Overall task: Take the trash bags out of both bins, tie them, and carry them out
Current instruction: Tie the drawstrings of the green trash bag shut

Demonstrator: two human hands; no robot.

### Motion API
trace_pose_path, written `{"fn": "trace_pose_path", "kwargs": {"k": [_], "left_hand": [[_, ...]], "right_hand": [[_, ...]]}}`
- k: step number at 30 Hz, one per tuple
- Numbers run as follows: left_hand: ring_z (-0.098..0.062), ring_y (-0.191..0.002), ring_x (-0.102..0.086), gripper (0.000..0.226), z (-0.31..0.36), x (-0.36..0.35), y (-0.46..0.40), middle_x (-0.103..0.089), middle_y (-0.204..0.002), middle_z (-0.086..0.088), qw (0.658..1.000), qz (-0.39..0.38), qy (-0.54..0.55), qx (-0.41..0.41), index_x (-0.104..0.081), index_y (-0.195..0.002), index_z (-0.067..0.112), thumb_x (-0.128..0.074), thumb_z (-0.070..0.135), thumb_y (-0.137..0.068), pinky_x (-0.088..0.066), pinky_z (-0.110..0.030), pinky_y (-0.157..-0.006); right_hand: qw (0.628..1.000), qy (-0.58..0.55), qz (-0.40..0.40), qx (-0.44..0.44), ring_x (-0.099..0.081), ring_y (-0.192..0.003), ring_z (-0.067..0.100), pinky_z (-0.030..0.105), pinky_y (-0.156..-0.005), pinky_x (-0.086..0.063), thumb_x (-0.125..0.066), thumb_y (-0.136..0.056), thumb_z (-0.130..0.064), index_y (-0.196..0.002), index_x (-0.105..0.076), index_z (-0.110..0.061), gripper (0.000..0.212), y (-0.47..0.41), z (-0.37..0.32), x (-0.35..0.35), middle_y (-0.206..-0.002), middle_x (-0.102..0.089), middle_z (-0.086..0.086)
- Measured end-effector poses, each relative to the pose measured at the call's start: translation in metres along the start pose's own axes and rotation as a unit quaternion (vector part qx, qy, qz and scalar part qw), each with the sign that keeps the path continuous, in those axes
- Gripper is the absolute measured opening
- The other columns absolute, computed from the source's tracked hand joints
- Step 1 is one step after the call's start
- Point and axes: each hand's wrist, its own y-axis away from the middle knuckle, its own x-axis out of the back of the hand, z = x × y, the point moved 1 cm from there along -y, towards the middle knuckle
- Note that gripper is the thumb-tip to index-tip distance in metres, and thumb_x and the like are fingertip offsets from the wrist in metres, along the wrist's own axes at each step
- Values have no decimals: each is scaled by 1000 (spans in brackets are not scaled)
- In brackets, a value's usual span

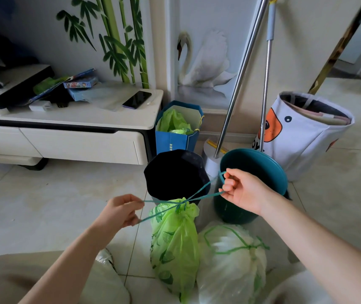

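— Where is the green trash bag (175,244) seen now?

— It is stood upright on the tiled floor (54,194), just in front of the black bin (176,174). Its mouth is gathered closed by a teal drawstring (164,201), and the string is crossed at the neck of the bag.

— How is the string held?

— It is pulled to both sides. The left part is pinched between the fingers of the left hand (121,210), which is closed on it. The right part is looped around the curled fingers of the right hand (244,189), so this hand is also closed on the drawstring. The string is stretched tight between the two hands.

— What is found beside the bag?

— A white trash bag (232,260) is placed just to its right, touching it, and its green drawstring is already knotted on top. Behind this bag a teal bin (254,170) is seen, next to the black bin. No bag is seen inside either bin.

— And farther away?

— A blue paper bag (175,139) with green plastic inside is set against the wall, beside a white desk (109,119). A dark phone (137,99) is laid on the desk. Two metal poles (241,80) are leaned on the wall, and a white fabric basket (302,137) with an orange print is stood at the right.
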Motion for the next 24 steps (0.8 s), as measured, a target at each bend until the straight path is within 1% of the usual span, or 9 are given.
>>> {"fn": "trace_pose_path", "kwargs": {"k": [6,9,11,13,15,17,19,22,24], "left_hand": [[-18,-36,-46,9,-37,19,-6,-38,-38,1,989,50,-80,112,-60,-72,-4,-57,-4,-81,-58,-47,-82],[-21,-38,-50,12,-40,25,-7,-43,-37,0,979,70,-145,128,-59,-65,-1,-59,0,-77,-54,-40,-69],[-23,-39,-56,15,-36,25,-7,-46,-39,-1,978,70,-144,132,-57,-62,0,-58,3,-77,-51,-35,-67],[-22,-38,-53,19,-26,22,-4,-42,-43,-3,986,60,-84,133,-53,-60,3,-56,3,-79,-55,-38,-70],[-20,-41,-43,22,-9,15,2,-36,-44,-3,991,27,30,127,-48,-60,7,-53,5,-82,-58,-43,-76],[-18,-42,-32,28,14,6,12,-28,-46,-2,981,-21,162,106,-45,-58,10,-50,6,-84,-59,-42,-76],[-15,-41,-26,30,39,-7,27,-24,-47,1,960,-82,257,81,-47,-58,11,-49,10,-87,-58,-38,-72],[-13,-40,-26,25,69,-31,46,-23,-48,2,945,-155,283,54,-54,-70,5,-47,15,-92,-56,-31,-60],[-14,-41,-33,28,81,-48,56,-29,-48,0,947,-179,259,56,-60,-79,-1,-47,19,-94,-56,-30,-57]], "right_hand": [[993,34,103,-47,-33,-53,15,34,-72,-47,-48,-98,-18,-75,-51,-8,25,-19,18,29,-40,-38,-2],[992,43,106,-49,-38,-54,16,36,-71,-49,-49,-98,-15,-77,-54,-5,23,-19,23,32,-42,-43,0],[994,46,98,-31,-40,-55,16,35,-70,-48,-49,-97,-15,-78,-56,-5,22,-15,22,27,-47,-44,1],[996,50,78,2,-39,-53,15,31,-68,-46,-49,-96,-14,-80,-58,-6,20,-8,15,19,-52,-43,1],[993,90,47,53,-39,-51,14,28,-60,-41,-49,-95,-12,-84,-61,-6,17,5,5,8,-58,-44,1],[980,162,-6,115,-42,-51,14,27,-56,-39,-51,-94,-10,-89,-65,-6,15,21,-2,-7,-62,-47,2],[954,239,-60,171,-46,-54,14,29,-60,-44,-52,-93,-8,-88,-68,-10,17,43,-5,-24,-64,-51,3],[911,336,-84,223,-56,-61,13,34,-70,-53,-52,-94,-8,-72,-70,-19,31,73,-2,-45,-76,-62,10],[882,390,-85,249,-62,-64,11,33,-74,-56,-52,-94,-9,-75,-70,-19,28,88,0,-54,-80,-68,8]]}}
